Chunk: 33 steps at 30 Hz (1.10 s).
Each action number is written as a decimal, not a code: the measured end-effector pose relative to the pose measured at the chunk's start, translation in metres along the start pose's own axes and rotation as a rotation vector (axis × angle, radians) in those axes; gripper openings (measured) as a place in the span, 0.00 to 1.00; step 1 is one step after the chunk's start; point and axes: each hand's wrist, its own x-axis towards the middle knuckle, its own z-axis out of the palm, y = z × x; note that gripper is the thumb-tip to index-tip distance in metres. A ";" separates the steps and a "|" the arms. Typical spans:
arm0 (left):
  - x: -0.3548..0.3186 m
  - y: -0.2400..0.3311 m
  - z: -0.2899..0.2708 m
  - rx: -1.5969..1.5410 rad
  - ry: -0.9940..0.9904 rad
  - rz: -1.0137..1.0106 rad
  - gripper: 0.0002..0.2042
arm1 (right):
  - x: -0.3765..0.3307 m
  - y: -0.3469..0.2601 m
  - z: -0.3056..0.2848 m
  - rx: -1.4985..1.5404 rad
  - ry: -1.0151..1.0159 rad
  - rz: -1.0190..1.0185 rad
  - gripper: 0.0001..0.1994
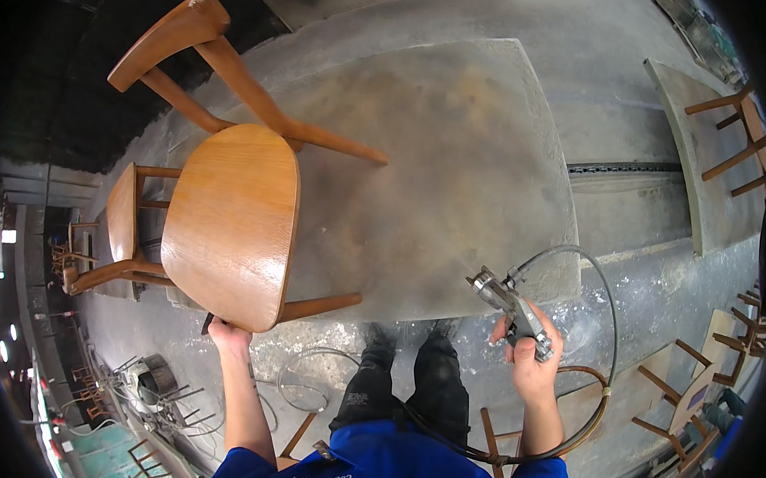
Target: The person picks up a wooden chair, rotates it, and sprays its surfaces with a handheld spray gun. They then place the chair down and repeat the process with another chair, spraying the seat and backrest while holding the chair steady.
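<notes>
A wooden chair (230, 224) with a glossy honey-brown seat is tilted on the left, its curved backrest (171, 37) toward the far left and two legs pointing right. My left hand (232, 335) is closed at the near edge of the seat, its fingertips partly hidden beneath. A small dark piece (207, 323) sticks out beside that fist; its kind is unclear. On the right, my right hand (536, 352) wraps round a metal spray gun (508, 304), with its nozzle aimed up and left. A faint mist shows off the nozzle. From the gun, a hose (614, 334) loops down to my waist.
A large stained grey board (437, 181) lies ahead of my feet. Behind the held chair stands another chair (123, 215). More wooden chairs (671, 392) are at the right, by a second board (681, 158). A thin hose (287, 376) coils on the floor at left.
</notes>
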 end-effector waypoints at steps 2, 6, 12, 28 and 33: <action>0.001 -0.002 0.002 0.012 -0.021 -0.008 0.24 | -0.008 -0.006 -0.001 0.055 0.013 -0.011 0.36; 0.000 -0.005 0.008 0.000 -0.045 -0.029 0.26 | -0.022 -0.028 0.003 0.244 0.081 -0.082 0.43; -0.013 -0.005 0.018 -0.028 -0.007 -0.058 0.28 | -0.028 -0.058 0.006 0.335 0.085 -0.112 0.47; -0.058 -0.063 0.049 -0.277 -0.244 -0.414 0.30 | -0.057 -0.158 0.027 0.100 0.251 -0.391 0.48; -0.104 -0.126 0.087 -0.330 -0.258 -0.715 0.27 | -0.078 -0.183 0.045 -0.176 0.191 -0.415 0.40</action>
